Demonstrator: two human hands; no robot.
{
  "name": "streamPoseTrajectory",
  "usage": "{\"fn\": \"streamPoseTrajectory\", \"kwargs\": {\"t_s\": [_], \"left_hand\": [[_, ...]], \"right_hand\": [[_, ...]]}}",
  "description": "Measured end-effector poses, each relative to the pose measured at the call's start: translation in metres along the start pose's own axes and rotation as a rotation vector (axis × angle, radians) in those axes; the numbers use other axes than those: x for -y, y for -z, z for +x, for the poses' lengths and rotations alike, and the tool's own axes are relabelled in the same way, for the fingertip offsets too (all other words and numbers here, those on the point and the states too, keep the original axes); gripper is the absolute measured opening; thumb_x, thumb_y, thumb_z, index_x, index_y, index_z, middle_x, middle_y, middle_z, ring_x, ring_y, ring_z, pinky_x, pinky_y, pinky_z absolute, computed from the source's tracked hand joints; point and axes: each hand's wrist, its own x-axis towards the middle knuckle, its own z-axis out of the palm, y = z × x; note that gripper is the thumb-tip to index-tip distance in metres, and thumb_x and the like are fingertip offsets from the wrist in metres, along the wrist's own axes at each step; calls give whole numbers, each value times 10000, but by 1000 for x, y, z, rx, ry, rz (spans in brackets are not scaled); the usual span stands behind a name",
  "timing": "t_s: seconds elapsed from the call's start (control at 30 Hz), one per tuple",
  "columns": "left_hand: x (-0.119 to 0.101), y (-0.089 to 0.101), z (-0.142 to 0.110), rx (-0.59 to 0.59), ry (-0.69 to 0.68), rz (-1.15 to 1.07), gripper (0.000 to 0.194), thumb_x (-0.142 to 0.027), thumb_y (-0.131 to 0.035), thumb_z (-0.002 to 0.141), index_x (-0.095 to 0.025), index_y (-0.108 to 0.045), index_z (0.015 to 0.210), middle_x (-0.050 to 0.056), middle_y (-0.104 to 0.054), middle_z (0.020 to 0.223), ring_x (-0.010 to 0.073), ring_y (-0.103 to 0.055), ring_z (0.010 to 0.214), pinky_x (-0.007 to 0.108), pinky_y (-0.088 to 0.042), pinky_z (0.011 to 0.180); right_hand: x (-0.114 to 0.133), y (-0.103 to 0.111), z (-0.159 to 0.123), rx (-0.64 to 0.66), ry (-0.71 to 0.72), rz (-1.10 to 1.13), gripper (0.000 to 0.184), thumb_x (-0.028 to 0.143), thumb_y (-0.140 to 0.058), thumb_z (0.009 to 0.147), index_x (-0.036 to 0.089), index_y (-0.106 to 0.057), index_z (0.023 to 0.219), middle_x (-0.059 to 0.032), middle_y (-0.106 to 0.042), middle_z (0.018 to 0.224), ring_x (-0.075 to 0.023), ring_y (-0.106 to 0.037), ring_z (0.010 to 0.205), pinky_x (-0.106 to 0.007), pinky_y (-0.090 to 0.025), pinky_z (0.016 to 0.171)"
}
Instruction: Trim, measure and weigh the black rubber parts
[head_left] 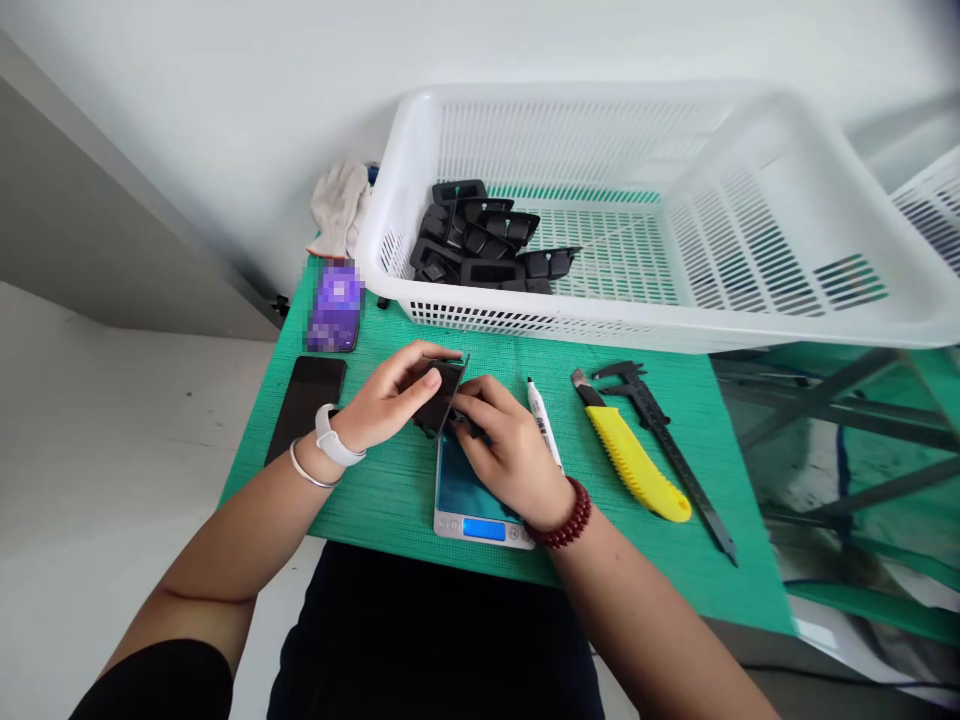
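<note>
My left hand (390,395) grips a black plastic part (442,395) that has a flat flange standing nearly upright. Its fingers wrap behind the piece, and the thumb lies along the near face. My right hand (506,440) is closed at the right side of the same part, fingertips pressed against its flange; whether a small tool is between them is hidden. Beneath the right hand lies a flat digital scale (457,490) with a lit blue display, partly covered by that hand. A white marker (544,420) with a black tip lies just right of the right hand.
A white plastic basket (555,318) stands at the back, with several similar black parts (487,240) piled at its left. Right of the marker are a yellow utility knife (637,460) and black calipers (675,455). Two phones (311,395) and cloth gloves (339,210) lie left on the green table (405,500).
</note>
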Motion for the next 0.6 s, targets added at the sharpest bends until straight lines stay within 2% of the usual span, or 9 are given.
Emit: {"fn": "streamPoseTrajectory", "kwargs": {"t_s": [0.13,0.3,0.4,0.5,0.6], "left_hand": [[2,-1,1,-50,-102,21,357,-448,-451,955,-216,-589,1190,82,-656,1150,179,-630,1018,300,-509,861],[6,-2,1,-104,-215,130,347,-409,-383,986,-219,-573,1207,79,-671,1141,157,-655,997,286,-525,860],[7,-1,0,-132,-308,297,357,-391,-370,990,-201,-561,1224,94,-678,1150,175,-654,1041,306,-531,877],[6,2,-1,-117,-436,495,367,-362,-398,980,-175,-532,1265,113,-676,1183,196,-649,1091,328,-527,917],[4,4,-1,-112,-541,619,405,-376,-416,971,-164,-506,1305,118,-683,1176,202,-659,1082,324,-535,911]], "right_hand": [[4,-3,-2,32,-39,1,273,81,-485,871,193,-622,1079,-57,-576,919,-157,-579,800,-302,-521,720],[8,-6,-1,12,-137,136,196,121,-480,895,188,-630,1002,-32,-604,837,-131,-563,711,-267,-472,662],[9,-8,0,8,-259,241,138,179,-489,906,188,-619,860,-19,-595,772,-127,-538,686,-268,-427,642],[10,-9,0,39,-444,441,253,290,-500,913,192,-527,681,14,-503,638,-108,-448,601,-262,-357,577],[10,-10,0,80,-636,799,315,390,-538,891,190,-481,654,49,-416,566,-80,-347,524,-252,-278,518]]}}
